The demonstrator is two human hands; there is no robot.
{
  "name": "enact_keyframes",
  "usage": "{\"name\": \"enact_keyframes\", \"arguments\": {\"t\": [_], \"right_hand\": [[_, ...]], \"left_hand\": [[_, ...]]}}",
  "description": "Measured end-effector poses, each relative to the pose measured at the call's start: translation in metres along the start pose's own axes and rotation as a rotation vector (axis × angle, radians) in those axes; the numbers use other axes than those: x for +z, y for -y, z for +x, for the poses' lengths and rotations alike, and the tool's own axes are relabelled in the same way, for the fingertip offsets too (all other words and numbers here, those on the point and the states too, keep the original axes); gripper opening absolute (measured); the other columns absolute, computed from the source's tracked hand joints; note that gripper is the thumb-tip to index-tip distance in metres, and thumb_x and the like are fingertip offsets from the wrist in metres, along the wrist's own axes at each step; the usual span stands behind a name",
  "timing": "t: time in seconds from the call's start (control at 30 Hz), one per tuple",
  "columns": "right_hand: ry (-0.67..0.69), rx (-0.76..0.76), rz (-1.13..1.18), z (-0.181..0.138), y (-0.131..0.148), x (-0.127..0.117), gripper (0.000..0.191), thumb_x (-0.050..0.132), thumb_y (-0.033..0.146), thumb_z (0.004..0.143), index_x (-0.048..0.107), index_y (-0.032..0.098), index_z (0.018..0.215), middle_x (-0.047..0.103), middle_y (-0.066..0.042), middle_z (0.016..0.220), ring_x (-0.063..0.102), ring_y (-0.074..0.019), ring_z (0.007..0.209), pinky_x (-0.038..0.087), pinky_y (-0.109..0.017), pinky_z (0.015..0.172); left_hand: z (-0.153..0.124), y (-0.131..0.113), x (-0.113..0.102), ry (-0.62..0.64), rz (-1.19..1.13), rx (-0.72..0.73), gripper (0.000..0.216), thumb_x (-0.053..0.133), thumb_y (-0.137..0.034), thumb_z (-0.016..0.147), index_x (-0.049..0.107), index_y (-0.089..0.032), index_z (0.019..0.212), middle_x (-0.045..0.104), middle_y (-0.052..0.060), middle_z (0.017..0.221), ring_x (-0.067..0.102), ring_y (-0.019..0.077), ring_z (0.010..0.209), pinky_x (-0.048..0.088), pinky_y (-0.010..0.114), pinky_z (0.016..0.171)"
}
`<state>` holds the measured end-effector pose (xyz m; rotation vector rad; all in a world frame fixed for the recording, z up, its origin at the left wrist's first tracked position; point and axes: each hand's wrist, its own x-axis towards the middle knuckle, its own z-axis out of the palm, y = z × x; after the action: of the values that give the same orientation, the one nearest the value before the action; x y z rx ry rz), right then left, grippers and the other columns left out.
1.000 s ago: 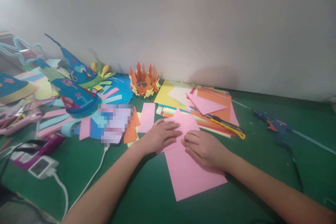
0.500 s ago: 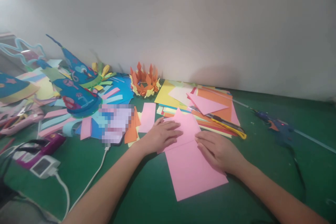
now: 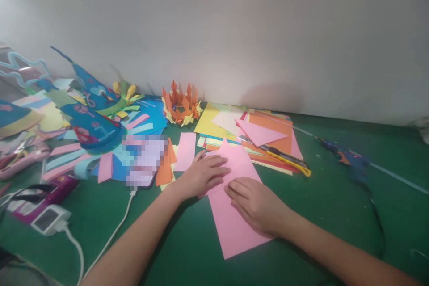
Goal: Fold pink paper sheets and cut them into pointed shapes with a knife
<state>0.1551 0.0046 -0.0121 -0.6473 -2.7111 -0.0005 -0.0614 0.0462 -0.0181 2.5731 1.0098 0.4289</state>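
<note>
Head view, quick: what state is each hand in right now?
Left hand: open, fingers lying across the pink paper.
Right hand: open, fingers together on the same paper; its thumb is hidden.

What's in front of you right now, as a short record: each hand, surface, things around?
Left hand: palm down on pink paper
Right hand: on the same paper, beside the left hand
Surface: green table
Beyond the hands: orange-and-yellow crown; pink triangle on stacked sheets
Far left: blue cone hats
Far right: blue glue gun
</note>
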Motion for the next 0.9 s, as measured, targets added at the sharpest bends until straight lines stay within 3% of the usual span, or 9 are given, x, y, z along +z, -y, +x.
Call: {"name": "enact_keyframes", "arguments": {"t": [0.33, 0.5, 0.57, 0.67, 0.77, 0.9], "right_hand": [[-0.161, 0.303, -0.113, -0.037, -0.042, -0.017, 0.026, 0.042, 0.015, 0.090, 0.066, 0.015, 0.078, 0.065, -0.010, 0.078, 0.059, -0.0220, 0.077, 0.049, -0.037, 0.072], [-0.289, 0.480, -0.295, -0.053, -0.073, -0.026, 0.022, 0.043, 0.024, 0.091, 0.064, 0.016, 0.092, 0.065, -0.014, 0.098, 0.059, -0.0278, 0.092, 0.046, -0.043, 0.082], [-0.246, 0.590, -0.361, -0.059, -0.083, -0.026, 0.025, 0.043, 0.028, 0.091, 0.059, 0.013, 0.101, 0.063, -0.017, 0.102, 0.058, -0.0306, 0.094, 0.046, -0.044, 0.080], [-0.147, 0.700, -0.329, -0.065, -0.093, -0.022, 0.024, 0.042, 0.028, 0.091, 0.056, 0.013, 0.102, 0.064, -0.014, 0.092, 0.059, -0.0284, 0.083, 0.046, -0.039, 0.069], [-0.100, 0.715, -0.267, -0.067, -0.097, -0.016, 0.021, 0.040, 0.022, 0.091, 0.056, 0.015, 0.103, 0.065, -0.010, 0.087, 0.060, -0.0253, 0.078, 0.045, -0.035, 0.066], [-0.149, 0.620, -0.246, -0.066, -0.095, -0.014, 0.028, 0.037, 0.016, 0.090, 0.056, 0.016, 0.110, 0.065, -0.010, 0.095, 0.060, -0.0251, 0.085, 0.046, -0.037, 0.072]], "left_hand": [[-0.001, -0.005, -0.002, -0.062, 0.074, 0.046, 0.027, 0.044, -0.032, 0.096, 0.058, -0.030, 0.119, 0.055, 0.004, 0.134, 0.044, 0.0215, 0.128, 0.001, 0.049, 0.113], [0.000, -0.010, 0.001, -0.096, 0.127, 0.069, 0.026, 0.038, -0.028, 0.098, 0.059, -0.030, 0.115, 0.058, 0.005, 0.129, 0.048, 0.0208, 0.122, 0.019, 0.045, 0.107], [0.000, -0.011, 0.003, -0.095, 0.139, 0.061, 0.025, 0.038, -0.027, 0.099, 0.059, -0.027, 0.111, 0.058, 0.005, 0.128, 0.051, 0.0194, 0.118, 0.028, 0.040, 0.101], [0.000, -0.011, 0.005, -0.085, 0.151, 0.052, 0.024, 0.037, -0.027, 0.098, 0.059, -0.023, 0.107, 0.058, 0.006, 0.127, 0.051, 0.0199, 0.115, 0.032, 0.037, 0.096], [-0.001, -0.011, 0.003, -0.073, 0.122, 0.040, 0.025, 0.042, -0.036, 0.096, 0.057, -0.021, 0.108, 0.057, 0.008, 0.128, 0.050, 0.0222, 0.116, 0.030, 0.040, 0.100], [-0.002, -0.012, 0.000, -0.050, 0.061, 0.014, 0.049, 0.055, -0.056, 0.084, 0.052, -0.021, 0.119, 0.053, 0.011, 0.133, 0.046, 0.0283, 0.121, 0.024, 0.047, 0.104]]}}
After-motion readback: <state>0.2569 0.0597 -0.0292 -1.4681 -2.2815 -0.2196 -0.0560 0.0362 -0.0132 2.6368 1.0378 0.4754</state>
